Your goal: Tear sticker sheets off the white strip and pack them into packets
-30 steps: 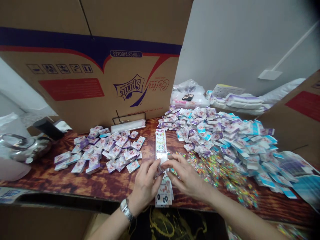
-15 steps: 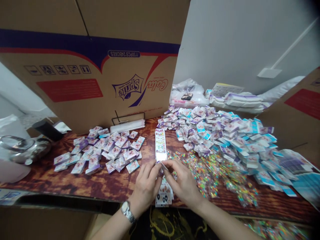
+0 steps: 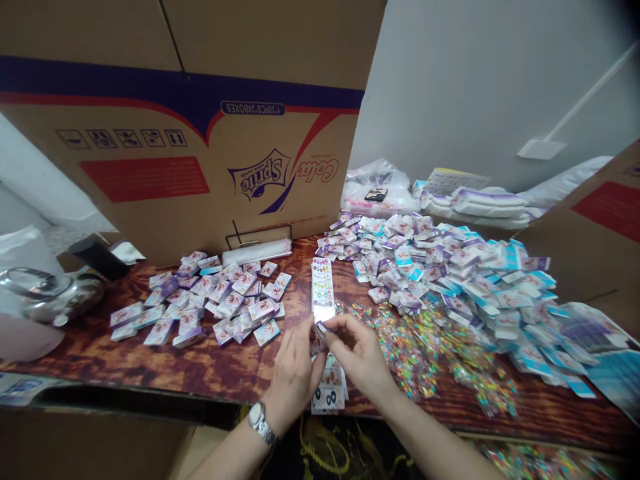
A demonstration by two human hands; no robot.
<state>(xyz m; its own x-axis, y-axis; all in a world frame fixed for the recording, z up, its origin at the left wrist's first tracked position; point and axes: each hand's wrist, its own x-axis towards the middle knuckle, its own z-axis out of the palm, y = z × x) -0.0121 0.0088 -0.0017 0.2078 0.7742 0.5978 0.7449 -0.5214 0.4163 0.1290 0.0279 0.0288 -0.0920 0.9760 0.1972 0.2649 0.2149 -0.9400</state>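
Carton (image 3: 210,140) (inverted): "Sprite", "Cola", "24BOXES"

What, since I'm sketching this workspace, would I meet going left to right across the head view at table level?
Silvery metal object, smaller group of little boxes, left hand, right hand, multicoloured packets, blue sheets by the right edge.

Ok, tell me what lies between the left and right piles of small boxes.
In the head view, a printed strip lies between the left pile and the right pile, with brown tabletop showing on either side.
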